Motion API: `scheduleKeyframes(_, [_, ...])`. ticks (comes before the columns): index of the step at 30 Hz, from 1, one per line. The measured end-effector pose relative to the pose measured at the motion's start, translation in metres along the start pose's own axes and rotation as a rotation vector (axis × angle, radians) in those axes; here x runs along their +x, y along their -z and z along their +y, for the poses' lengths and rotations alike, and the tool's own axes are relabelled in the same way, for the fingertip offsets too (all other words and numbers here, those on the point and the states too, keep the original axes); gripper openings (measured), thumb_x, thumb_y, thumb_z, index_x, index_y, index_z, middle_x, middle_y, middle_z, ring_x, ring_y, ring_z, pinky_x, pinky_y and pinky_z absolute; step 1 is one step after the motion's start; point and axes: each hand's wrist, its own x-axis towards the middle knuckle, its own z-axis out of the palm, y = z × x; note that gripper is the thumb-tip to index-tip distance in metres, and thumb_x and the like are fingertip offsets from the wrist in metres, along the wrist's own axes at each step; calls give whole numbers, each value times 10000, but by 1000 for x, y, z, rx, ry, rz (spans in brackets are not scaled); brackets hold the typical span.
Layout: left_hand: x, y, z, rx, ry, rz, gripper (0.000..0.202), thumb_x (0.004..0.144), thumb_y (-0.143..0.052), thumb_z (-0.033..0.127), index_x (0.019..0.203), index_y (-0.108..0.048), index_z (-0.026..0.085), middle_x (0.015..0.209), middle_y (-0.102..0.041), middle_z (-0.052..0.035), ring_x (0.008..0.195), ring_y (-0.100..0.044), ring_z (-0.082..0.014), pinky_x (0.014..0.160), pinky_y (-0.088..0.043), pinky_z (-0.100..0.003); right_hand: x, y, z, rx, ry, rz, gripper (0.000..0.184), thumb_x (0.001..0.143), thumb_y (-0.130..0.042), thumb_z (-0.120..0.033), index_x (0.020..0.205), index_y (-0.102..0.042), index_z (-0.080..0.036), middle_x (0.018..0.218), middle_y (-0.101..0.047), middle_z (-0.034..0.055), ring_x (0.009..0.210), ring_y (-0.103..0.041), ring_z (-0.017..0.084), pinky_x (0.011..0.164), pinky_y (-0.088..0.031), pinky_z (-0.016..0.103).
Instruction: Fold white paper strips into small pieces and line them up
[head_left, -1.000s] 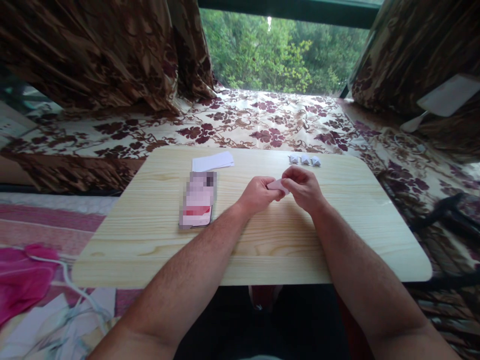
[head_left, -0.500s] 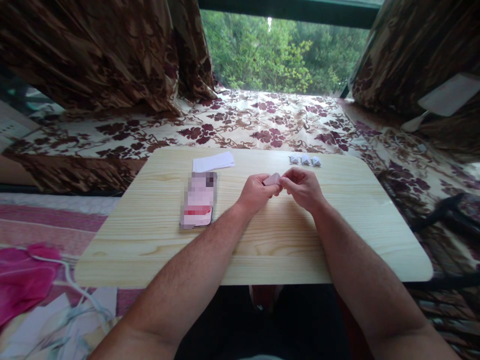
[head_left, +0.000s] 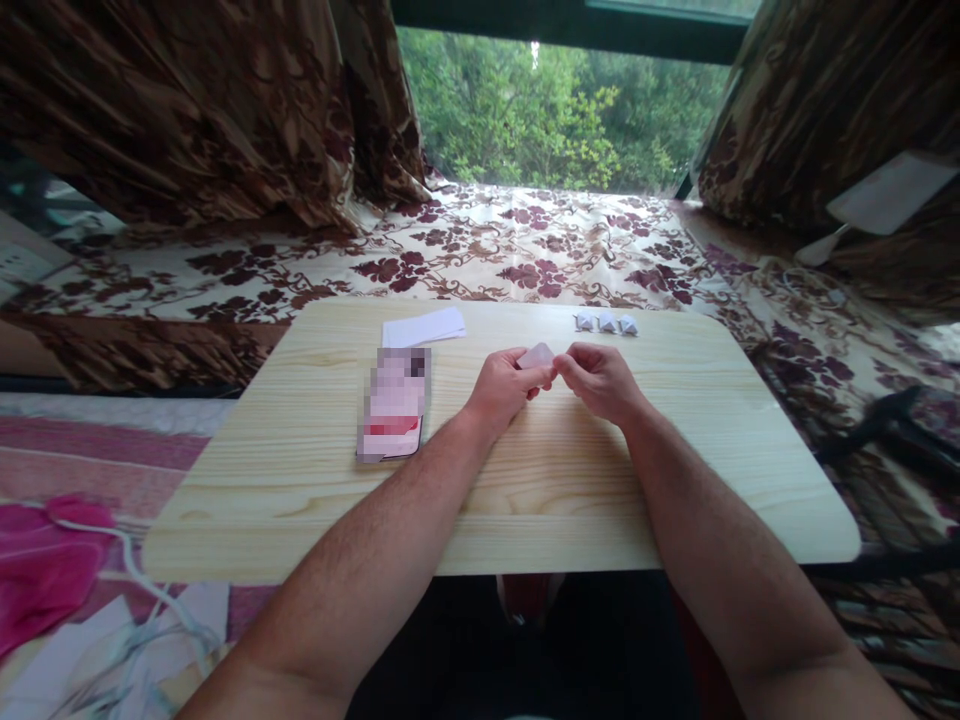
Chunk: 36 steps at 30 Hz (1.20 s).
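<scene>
A small folded piece of white paper (head_left: 537, 355) is held above the wooden tabletop (head_left: 555, 490). My left hand (head_left: 502, 385) grips it, with the thumb across its near side. My right hand (head_left: 598, 380) is at the paper's right corner, its thumb and fingertips pinched together there; how much paper lies between them is hidden. Three small white folded paper pieces (head_left: 607, 323) with raised points sit in a row beyond my right hand. To the left lie white paper strips (head_left: 424, 327), stacked slightly askew.
A phone (head_left: 394, 405), its picture blurred out, lies left of my left forearm. Loose white papers and a pale cable (head_left: 135, 560) lie on the bedding at lower left, near a pink cloth (head_left: 52, 550). A patterned window seat (head_left: 525, 240) borders the table's far edge.
The paper between my hands has turned a little, its top corner now pointing up more. Both hands remain at it, and the whole view has shifted slightly.
</scene>
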Motion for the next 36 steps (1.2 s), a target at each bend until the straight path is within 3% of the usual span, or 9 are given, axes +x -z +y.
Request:
scheduleKeyframes(7, [-1,1,0,-6,15,-75,253,726,-766,363,708,-666,132,638,-627,-30,535,-493,-91,494,-336,-233,-1,4,-1,138,39,-68,400,854,-678,-502,648,-565,-179,539,-492,-37,503,-379,90,503,-266,272])
scheduleKeyframes(10, [-1,1,1,-50,19,-33,291,758,-738,419,706,-654,146,644,-620,-22,556,-511,-98,492,-350,-228,-2,6,-2,183,36,-103,409,877,-654,-496,639,-534,-185,546,-495,-37,505,-376,89,511,-267,274])
scheduleKeyframes(15, [1,1,-1,-73,-14,31,265,707,-785,379,727,-647,155,620,-600,4,546,-507,-96,507,-369,-228,-4,4,-4,128,-3,-173,433,872,-653,-511,621,-532,-180,540,-497,-32,512,-388,89,512,-270,272])
scheduleKeyframes(23, [0,0,-2,-11,-43,80,220,698,-756,326,669,-635,145,595,-562,18,545,-469,-83,533,-353,-225,-4,-6,-2,128,2,-72,355,786,-737,-479,685,-577,-179,578,-508,-35,528,-394,93,496,-264,263])
scheduleKeyframes(29, [-1,-3,0,19,1,123,211,665,-737,324,639,-626,147,576,-545,19,532,-451,-82,516,-331,-224,-6,-6,3,18,50,-64,318,819,-706,-451,708,-605,-171,626,-533,-17,570,-399,104,516,-289,265])
scheduleKeyframes(36, [-1,-3,-2,-39,11,89,215,619,-761,297,623,-607,146,571,-537,23,532,-439,-77,516,-322,-221,-9,0,-7,-195,141,-82,248,853,-657,-340,688,-599,-165,587,-495,-32,567,-380,94,524,-286,256])
